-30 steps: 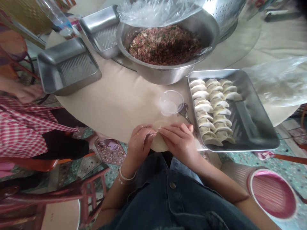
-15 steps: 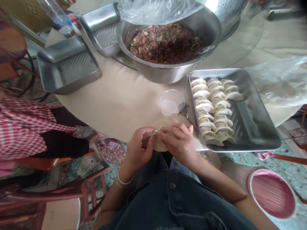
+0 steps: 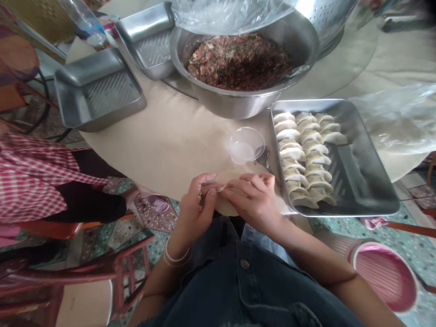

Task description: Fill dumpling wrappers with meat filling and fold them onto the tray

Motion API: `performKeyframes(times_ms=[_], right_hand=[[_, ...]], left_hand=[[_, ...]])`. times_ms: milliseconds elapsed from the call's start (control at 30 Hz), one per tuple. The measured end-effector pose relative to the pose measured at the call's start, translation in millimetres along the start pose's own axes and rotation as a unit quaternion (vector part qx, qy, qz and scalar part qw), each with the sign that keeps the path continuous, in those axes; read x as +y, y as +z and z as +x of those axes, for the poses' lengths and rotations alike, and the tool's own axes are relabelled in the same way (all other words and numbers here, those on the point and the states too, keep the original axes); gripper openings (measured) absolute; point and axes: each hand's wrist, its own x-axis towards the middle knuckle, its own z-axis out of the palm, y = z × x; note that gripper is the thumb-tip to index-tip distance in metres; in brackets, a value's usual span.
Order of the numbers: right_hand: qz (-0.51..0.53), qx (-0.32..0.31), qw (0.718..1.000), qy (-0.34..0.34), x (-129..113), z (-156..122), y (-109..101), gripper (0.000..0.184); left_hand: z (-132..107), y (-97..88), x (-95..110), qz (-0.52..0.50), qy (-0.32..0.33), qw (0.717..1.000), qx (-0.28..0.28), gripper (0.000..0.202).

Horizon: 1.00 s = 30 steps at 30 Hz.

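Note:
My left hand point(image 3: 195, 206) and my right hand point(image 3: 254, 200) meet at the near edge of the table, fingers pinched together on a pale dumpling whose dough shows between the fingertips. Under them lies a stack of round dumpling wrappers point(image 3: 229, 206), mostly hidden by my right hand. Just beyond stand a small clear cup of water point(image 3: 245, 145) and a spoon point(image 3: 264, 158). To the right is a steel tray point(image 3: 368, 181) with rows of folded dumplings point(image 3: 306, 154). A big steel bowl of minced filling point(image 3: 240, 63) sits farther back.
Two steel trays with nothing in them sit at the far left point(image 3: 98, 93) and behind it point(image 3: 148, 38). A person in a red checked top point(image 3: 34, 175) sits at the left. Clear plastic bags point(image 3: 398, 120) lie right. A pink bucket point(image 3: 384, 279) and red stools point(image 3: 102, 268) stand on the floor.
My left fingers have curled further round the dumpling and both hands shifted slightly up toward the cup. The other person's hand at the left edge has gone out of view.

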Motion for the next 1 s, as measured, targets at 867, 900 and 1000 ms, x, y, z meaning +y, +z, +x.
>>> performKeyframes(times_ms=[867, 900, 1000], right_hand=[[0.042, -0.006, 0.997, -0.060, 11.7, -6.7, -10.9, 0.013], [0.048, -0.005, 0.997, -0.068, 11.9, -6.9, -11.4, 0.012], [0.051, -0.004, 0.997, -0.064, 12.4, -7.1, -11.3, 0.014]], left_hand=[[21.2, -9.0, 18.5, 0.123, 0.004, 0.991, -0.045, 0.029], [21.5, -9.2, 18.5, 0.119, 0.009, 0.991, -0.052, 0.029], [21.4, -10.0, 18.6, 0.110, 0.031, 0.990, -0.080, 0.032]])
